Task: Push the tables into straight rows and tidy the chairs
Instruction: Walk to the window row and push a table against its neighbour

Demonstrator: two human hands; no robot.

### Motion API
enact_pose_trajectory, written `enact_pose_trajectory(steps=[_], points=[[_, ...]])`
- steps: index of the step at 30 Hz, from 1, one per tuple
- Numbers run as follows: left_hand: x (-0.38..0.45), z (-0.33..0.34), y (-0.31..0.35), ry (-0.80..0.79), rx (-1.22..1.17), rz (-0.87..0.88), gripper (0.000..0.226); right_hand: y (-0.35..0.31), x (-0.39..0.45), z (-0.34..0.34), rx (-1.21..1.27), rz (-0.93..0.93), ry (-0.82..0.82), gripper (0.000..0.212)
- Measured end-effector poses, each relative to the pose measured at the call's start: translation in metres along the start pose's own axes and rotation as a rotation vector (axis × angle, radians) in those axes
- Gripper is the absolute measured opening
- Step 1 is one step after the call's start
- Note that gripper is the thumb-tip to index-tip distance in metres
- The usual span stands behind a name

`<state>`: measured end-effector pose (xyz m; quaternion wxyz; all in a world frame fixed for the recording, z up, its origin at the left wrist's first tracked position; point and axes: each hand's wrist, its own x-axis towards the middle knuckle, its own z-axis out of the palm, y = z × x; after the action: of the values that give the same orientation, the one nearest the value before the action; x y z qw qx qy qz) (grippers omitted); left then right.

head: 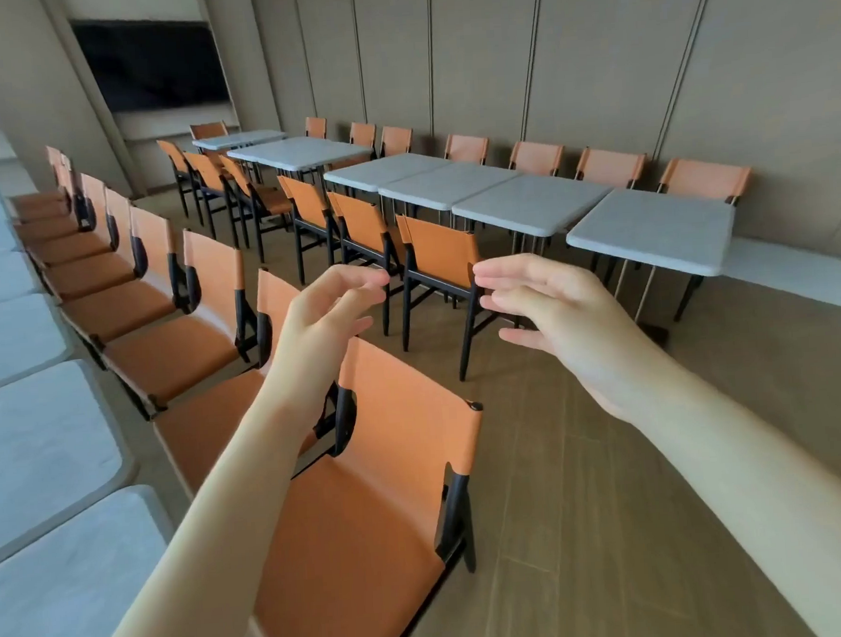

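My left hand (327, 319) and my right hand (546, 310) are both raised in the air over the aisle, fingers loosely extended, holding nothing. Just below my left forearm stands the nearest orange chair (371, 513) with black legs, the last of a row of orange chairs (157, 305) tucked along the grey tables (32, 440) on the left. Across the aisle a second row of grey tables (529, 203) runs along the wall. Its end table (649, 230) sits slightly apart and askew. An orange chair (441, 253) stands beyond my hands at that row.
More orange chairs (611, 166) line the panelled wall behind the far tables. A dark screen (157, 63) hangs on the end wall. A white low ledge (799, 270) runs at the right. Wooden floor (589, 455) forms the aisle between the rows.
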<state>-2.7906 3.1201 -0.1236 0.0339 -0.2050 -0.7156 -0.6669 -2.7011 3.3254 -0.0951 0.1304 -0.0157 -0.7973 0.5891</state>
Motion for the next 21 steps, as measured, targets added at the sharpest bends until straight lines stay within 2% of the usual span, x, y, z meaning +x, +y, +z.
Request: enact_pose_trajectory(steps=[5,7,14,21], points=[[0.036,0.063,-0.002,0.101,-0.005,-0.007,0.014,0.016,0.057,-0.052,-0.024,-0.064,-0.131,0.028],[0.047,0.076,-0.005,0.145,0.013,-0.037,0.019,0.022,0.076,-0.059,0.003,-0.075,-0.181,0.029],[0.090,0.085,-0.034,0.416,0.057,-0.048,0.012,0.060,0.149,-0.079,0.007,-0.103,-0.331,0.030],[0.163,0.098,-0.079,0.581,0.050,-0.096,0.007,0.083,0.249,-0.075,-0.045,-0.149,-0.443,0.032]])
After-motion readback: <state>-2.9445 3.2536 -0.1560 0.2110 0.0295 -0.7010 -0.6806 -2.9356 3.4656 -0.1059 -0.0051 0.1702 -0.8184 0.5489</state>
